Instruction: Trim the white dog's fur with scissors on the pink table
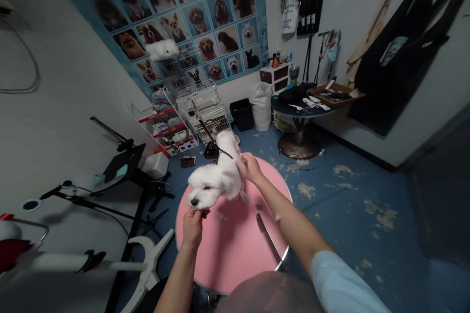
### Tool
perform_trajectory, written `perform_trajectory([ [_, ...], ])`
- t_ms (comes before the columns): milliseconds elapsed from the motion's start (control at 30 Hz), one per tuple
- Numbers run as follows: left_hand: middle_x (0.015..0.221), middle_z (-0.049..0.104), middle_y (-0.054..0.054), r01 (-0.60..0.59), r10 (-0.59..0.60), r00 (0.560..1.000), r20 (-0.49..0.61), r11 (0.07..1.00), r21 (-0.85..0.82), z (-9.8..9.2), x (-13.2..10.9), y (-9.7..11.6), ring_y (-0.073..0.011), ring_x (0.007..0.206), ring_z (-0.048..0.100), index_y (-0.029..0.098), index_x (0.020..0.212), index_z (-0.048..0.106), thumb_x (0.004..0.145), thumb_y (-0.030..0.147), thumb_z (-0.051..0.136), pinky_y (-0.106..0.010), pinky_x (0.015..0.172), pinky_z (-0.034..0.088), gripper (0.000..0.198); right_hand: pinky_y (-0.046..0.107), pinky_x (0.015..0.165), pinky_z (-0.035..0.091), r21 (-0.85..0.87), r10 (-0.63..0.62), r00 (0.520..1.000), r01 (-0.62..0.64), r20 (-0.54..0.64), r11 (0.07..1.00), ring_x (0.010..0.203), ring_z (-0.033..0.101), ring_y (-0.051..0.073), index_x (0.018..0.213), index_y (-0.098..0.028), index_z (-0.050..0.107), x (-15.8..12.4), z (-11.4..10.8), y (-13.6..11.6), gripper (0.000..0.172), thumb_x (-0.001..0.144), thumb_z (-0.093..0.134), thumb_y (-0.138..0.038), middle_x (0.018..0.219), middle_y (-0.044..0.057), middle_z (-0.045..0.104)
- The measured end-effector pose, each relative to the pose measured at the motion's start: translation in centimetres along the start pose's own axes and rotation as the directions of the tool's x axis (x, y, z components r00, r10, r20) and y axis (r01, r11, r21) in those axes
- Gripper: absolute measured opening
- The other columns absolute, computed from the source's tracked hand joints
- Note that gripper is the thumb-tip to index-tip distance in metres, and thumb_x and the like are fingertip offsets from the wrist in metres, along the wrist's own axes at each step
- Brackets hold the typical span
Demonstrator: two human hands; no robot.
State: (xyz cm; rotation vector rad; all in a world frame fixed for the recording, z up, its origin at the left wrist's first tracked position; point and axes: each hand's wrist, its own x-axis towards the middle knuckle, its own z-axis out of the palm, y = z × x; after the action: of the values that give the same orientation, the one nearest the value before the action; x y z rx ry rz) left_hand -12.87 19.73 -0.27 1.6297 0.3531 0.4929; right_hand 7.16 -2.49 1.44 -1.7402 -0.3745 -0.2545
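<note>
A fluffy white dog (229, 176) stands on a round pink grooming table (235, 244), its head turned toward me and to the left. Under its muzzle, my left hand (193, 225) has its fingers closed at the chin. My right hand (250, 168) is against the dog's side behind the head, fingers curled. A small shiny bit shows at those fingertips, too small to name. Around the dog's body runs a dark grooming loop (224, 152). On the tabletop to the right lies a long metal comb (270, 240), apart from both hands.
Beyond the table stand wire cages (201, 102), a black bin (242, 113) and a white sack (261, 107). A dark round table (304, 110) at the back right carries a tray (336, 95) and tools. Equipment stands (147, 264) are at left; fur clumps (382, 212) litter the blue floor.
</note>
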Motion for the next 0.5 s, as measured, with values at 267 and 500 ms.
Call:
perform_trajectory([
  [267, 0.059, 0.067, -0.003, 0.040, -0.041, 0.999, -0.019, 0.998, -0.044, 1.4, 1.8, 2.8, -0.0137, 0.059, 0.056, 0.016, 0.063, 0.072, 0.068, 0.049, 0.079, -0.026, 0.061, 0.046, 0.033, 0.043, 0.104, 0.053, 0.046, 0.027, 0.997, -0.030, 0.073, 0.998, 0.120, 0.067, 0.029, 0.133, -0.020, 0.068, -2.2, 1.4, 0.6, 0.061, 0.076, 0.085, -0.037, 0.135, 0.014, 0.072],
  [500, 0.057, 0.066, -0.004, 0.056, -0.057, 0.997, -0.045, 0.998, -0.022, 1.5, 3.2, 4.0, -0.0134, 0.057, 0.056, 0.016, 0.057, 0.071, 0.061, 0.049, 0.077, -0.026, 0.060, 0.044, 0.033, 0.034, 0.079, 0.052, -0.001, 0.082, 0.939, -0.087, 0.335, 0.996, 0.077, 0.064, 0.022, 0.074, -0.013, 0.075, -1.6, 0.8, -0.1, 0.006, 0.080, 0.074, -0.015, 0.075, 0.006, 0.073],
])
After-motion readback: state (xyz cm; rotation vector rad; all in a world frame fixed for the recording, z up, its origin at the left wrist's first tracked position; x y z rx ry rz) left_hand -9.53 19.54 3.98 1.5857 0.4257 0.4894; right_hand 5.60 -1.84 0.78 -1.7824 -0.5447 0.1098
